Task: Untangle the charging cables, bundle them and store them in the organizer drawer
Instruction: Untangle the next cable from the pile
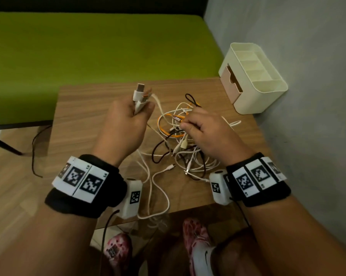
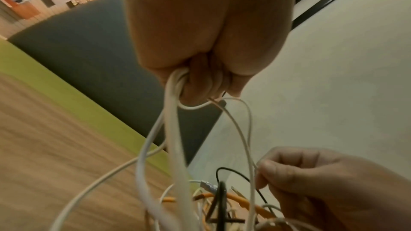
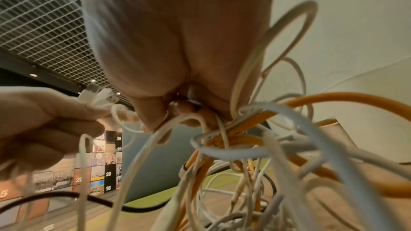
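Note:
A tangle of white, orange and dark charging cables [image 1: 180, 140] lies on the small wooden table [image 1: 84, 120]. My left hand [image 1: 128, 120] is raised above the table and grips the plug ends of white cables [image 1: 139, 95], which hang down from my fist [image 2: 175, 129]. Just to the right, my right hand [image 1: 204, 130] pinches a thin white cable [image 2: 251, 147] at the top of the pile, beside an orange cable [image 3: 333, 99]. The cream organizer [image 1: 254, 76] stands at the table's far right corner, its beige drawer [image 1: 231, 84] slightly pulled out.
A green bench seat [image 1: 98, 46] runs behind the table. A grey wall [image 1: 307, 76] is close on the right. A loose dark cord [image 1: 36, 152] hangs off the table's left edge. My feet in patterned shoes [image 1: 196, 242] show below the near edge.

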Demonstrator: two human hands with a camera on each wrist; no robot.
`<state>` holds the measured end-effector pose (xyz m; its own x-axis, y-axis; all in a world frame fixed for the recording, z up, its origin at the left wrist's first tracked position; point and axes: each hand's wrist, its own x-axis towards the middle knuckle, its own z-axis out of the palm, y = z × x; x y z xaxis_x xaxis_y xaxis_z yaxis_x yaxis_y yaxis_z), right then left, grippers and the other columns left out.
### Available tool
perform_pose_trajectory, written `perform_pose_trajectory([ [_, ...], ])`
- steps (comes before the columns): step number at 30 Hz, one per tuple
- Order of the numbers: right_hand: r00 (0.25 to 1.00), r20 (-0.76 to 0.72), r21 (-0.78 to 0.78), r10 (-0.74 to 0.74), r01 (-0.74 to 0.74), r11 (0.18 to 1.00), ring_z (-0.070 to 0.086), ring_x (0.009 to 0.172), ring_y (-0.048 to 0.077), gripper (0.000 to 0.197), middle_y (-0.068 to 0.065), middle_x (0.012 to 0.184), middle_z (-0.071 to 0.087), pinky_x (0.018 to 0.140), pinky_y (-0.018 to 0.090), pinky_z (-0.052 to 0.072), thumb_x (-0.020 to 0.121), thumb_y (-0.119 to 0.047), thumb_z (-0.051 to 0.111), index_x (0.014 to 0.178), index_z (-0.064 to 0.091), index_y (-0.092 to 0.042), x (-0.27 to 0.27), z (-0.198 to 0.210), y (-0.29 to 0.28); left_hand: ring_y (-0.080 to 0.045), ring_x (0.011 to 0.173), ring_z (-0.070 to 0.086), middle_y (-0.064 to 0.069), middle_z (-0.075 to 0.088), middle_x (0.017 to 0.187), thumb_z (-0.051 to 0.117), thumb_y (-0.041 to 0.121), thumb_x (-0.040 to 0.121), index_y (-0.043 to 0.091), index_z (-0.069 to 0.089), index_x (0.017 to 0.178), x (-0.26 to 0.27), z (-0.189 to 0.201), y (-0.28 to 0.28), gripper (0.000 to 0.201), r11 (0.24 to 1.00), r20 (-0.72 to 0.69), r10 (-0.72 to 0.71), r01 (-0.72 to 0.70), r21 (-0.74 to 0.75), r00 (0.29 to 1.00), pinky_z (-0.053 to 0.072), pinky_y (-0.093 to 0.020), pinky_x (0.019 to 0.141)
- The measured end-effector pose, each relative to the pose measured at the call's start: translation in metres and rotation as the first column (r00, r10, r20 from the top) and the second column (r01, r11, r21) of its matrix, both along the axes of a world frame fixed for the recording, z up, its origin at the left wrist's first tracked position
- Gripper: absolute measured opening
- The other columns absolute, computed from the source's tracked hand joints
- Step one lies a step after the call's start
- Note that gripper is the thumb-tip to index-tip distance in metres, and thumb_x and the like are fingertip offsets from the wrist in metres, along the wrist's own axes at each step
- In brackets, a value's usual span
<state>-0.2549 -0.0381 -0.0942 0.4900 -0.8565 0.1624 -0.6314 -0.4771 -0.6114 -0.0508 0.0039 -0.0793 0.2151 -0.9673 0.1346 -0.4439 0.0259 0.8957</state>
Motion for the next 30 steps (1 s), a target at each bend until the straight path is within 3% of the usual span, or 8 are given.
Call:
perform_pose_trajectory([
  [4, 0.999, 0.043, -0.054, 0.028, -0.026, 0.998, 0.049, 0.077, 0.008, 0.017, -0.005, 0.083, 0.052, 0.066, 0.019, 0.034, 0.096, -0.018, 0.061, 0.092, 0.071, -0.004, 0.005, 0.002, 0.001, -0.002, 0.076, 0.052, 0.011, 0.064, 0.089, 0.057, 0.031, 0.094, 0.041, 0.055, 0.13, -0.015, -0.004, 0.003, 0.037, 0.992, 0.074, -0.124, 0.126, -0.022, 0.989, 0.042, -0.023, 0.07],
  [10, 0.974, 0.227, -0.041, -0.013, 0.023, 0.999, 0.053, 0.075, 0.007, 0.019, -0.005, 0.082, 0.056, 0.064, 0.019, 0.041, 0.098, -0.023, 0.057, 0.091, 0.067, -0.009, 0.01, 0.012, 0.008, -0.005, 0.049, 0.041, 0.008, 0.053, 0.054, 0.059, 0.026, 0.095, 0.016, 0.064, 0.075, -0.018, -0.005, 0.003, 0.023, 0.978, 0.182, -0.207, 0.208, 0.015, 0.961, 0.035, -0.035, 0.052],
  [12, 0.975, 0.222, 0.0, -0.019, 0.02, 1.0, 0.051, 0.073, 0.0, 0.024, -0.01, 0.078, 0.054, 0.063, 0.012, 0.038, 0.1, -0.028, 0.055, 0.091, 0.065, -0.008, 0.009, 0.013, 0.01, -0.004, 0.042, 0.032, 0.012, 0.041, 0.046, 0.057, 0.027, 0.093, 0.02, 0.059, 0.07, -0.015, 0.002, 0.004, 0.024, 0.973, -0.182, -0.229, 0.227, -0.033, 0.956, 0.028, -0.026, 0.045],
  [14, 0.986, 0.167, 0.048, -0.009, 0.001, 0.999, 0.05, 0.069, -0.004, 0.028, -0.011, 0.074, 0.054, 0.06, 0.01, 0.036, 0.101, -0.033, 0.051, 0.09, 0.062, -0.01, 0.006, 0.014, 0.011, -0.004, 0.038, 0.024, 0.012, 0.031, 0.046, 0.05, 0.025, 0.091, 0.014, 0.053, 0.071, -0.008, 0.012, 0.004, 0.022, 0.97, -0.623, -0.232, 0.221, -0.096, 0.747, 0.023, -0.016, 0.04],
  [16, 0.992, 0.123, 0.099, 0.002, -0.014, 0.995, 0.051, 0.066, -0.005, 0.024, -0.012, 0.071, 0.054, 0.058, 0.011, 0.036, 0.102, -0.035, 0.049, 0.089, 0.058, -0.017, 0.003, 0.013, 0.01, -0.002, 0.038, 0.02, 0.011, 0.027, 0.047, 0.047, 0.023, 0.092, 0.013, 0.05, 0.072, 0.002, 0.018, 0.004, 0.023, 0.974, -0.74, -0.215, 0.194, -0.116, 0.637, 0.018, -0.012, 0.039],
  [22, 0.979, 0.193, 0.127, -0.069, 0.045, 0.991, 0.05, 0.072, -0.005, 0.017, -0.014, 0.078, 0.056, 0.063, 0.011, 0.038, 0.101, -0.024, 0.052, 0.102, 0.066, -0.013, -0.001, 0.012, 0.006, -0.007, 0.039, 0.03, 0.01, 0.043, 0.049, 0.056, 0.021, 0.098, 0.019, 0.067, 0.079, 0.009, 0.0, 0.0, 0.022, 0.987, -0.125, -0.087, 0.103, 0.125, 0.988, 0.023, -0.029, 0.046],
  [26, 0.993, 0.114, 0.003, 0.004, -0.005, 1.0, 0.049, 0.077, 0.003, 0.015, -0.009, 0.088, 0.052, 0.068, 0.019, 0.039, 0.099, -0.019, 0.055, 0.099, 0.066, -0.009, 0.006, 0.002, 0.004, 0.001, 0.046, 0.042, 0.003, 0.06, 0.065, 0.06, 0.028, 0.094, 0.022, 0.069, 0.106, -0.008, -0.004, 0.002, 0.016, 0.994, 0.128, -0.111, 0.108, 0.031, 0.986, 0.035, -0.023, 0.052],
  [30, 0.996, 0.089, -0.036, 0.019, -0.016, 0.999, 0.053, 0.082, 0.012, 0.018, -0.006, 0.091, 0.054, 0.069, 0.03, 0.042, 0.1, -0.021, 0.054, 0.1, 0.066, -0.008, 0.012, -0.003, 0.004, -0.011, 0.054, 0.048, 0.003, 0.055, 0.061, 0.056, 0.03, 0.097, 0.015, 0.065, 0.083, -0.023, -0.002, 0.004, 0.022, 0.975, 0.273, -0.223, 0.207, 0.086, 0.936, 0.035, -0.029, 0.052],
])
